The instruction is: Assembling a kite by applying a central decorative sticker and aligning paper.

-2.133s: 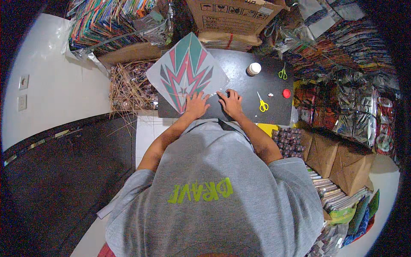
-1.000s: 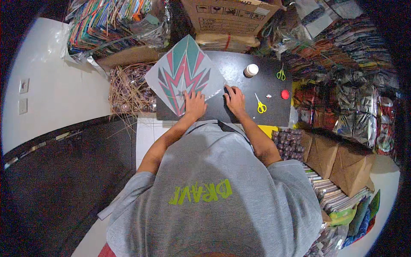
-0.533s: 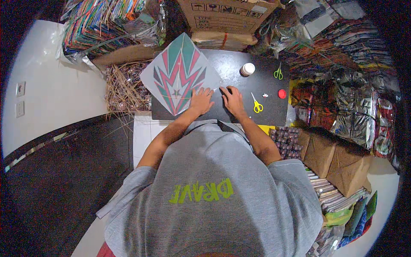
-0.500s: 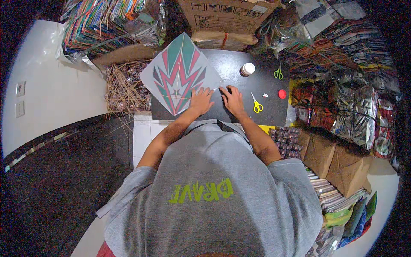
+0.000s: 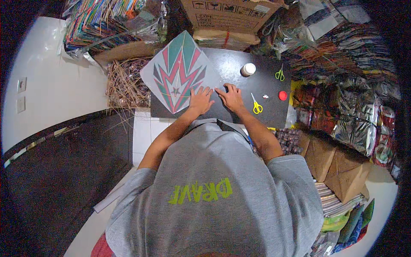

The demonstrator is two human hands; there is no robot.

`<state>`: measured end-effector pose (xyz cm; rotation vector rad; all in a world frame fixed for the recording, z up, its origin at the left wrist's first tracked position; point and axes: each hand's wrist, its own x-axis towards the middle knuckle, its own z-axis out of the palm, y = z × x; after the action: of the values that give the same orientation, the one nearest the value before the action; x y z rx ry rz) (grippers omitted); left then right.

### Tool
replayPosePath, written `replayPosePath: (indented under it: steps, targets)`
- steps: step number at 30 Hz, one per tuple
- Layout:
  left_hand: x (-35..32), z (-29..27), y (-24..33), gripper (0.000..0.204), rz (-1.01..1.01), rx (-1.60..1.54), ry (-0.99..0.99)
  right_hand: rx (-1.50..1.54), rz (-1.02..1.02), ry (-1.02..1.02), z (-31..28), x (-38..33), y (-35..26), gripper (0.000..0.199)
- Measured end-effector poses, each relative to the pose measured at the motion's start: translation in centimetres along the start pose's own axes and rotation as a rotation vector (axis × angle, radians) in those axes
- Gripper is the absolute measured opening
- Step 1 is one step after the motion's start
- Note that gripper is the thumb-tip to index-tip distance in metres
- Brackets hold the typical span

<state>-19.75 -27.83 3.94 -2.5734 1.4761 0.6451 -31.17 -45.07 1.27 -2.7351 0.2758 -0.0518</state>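
A diamond-shaped kite (image 5: pixel 170 68) of pale sheet, with a green, red and dark pattern and a star, lies on the left part of the black table (image 5: pixel 227 62). Thin sticks cross it. My left hand (image 5: pixel 201 101) rests on its lower right edge, fingers spread and flat. At the kite's right corner is my right hand (image 5: pixel 231 98), its index finger stretched to the corner and the other fingers loosely bent. I see nothing held in it. Yellow-handled scissors (image 5: pixel 257 106) lie to the right of that hand, and a white-lidded jar (image 5: pixel 248 70) stands beyond it.
Green-handled scissors (image 5: pixel 279 73) and a red lid (image 5: pixel 283 95) lie toward the table's right edge, with a small white scrap (image 5: pixel 265 96) nearby. Thin sticks (image 5: pixel 126 88) heap up left of the table. A cardboard box (image 5: pixel 231 15) and wrapped stacks (image 5: pixel 359 47) surround the far and right sides.
My right hand's index finger has slid slightly left onto the kite's right corner. My left hand stays on the kite's edge. The whole view has shifted a little.
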Motion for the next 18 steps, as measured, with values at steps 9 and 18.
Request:
replayPosePath:
  steps: [9, 18]
  targets:
    - [-0.1, -0.1, 0.2, 0.062, -0.011, 0.010, 0.007, 0.111, 0.094, 0.078, -0.2, 0.5, -0.4, 0.039]
    - [-0.1, 0.1, 0.2, 0.062, -0.007, -0.003, 0.050, 0.093, 0.085, 0.138, -0.3, 0.8, 0.0, 0.038]
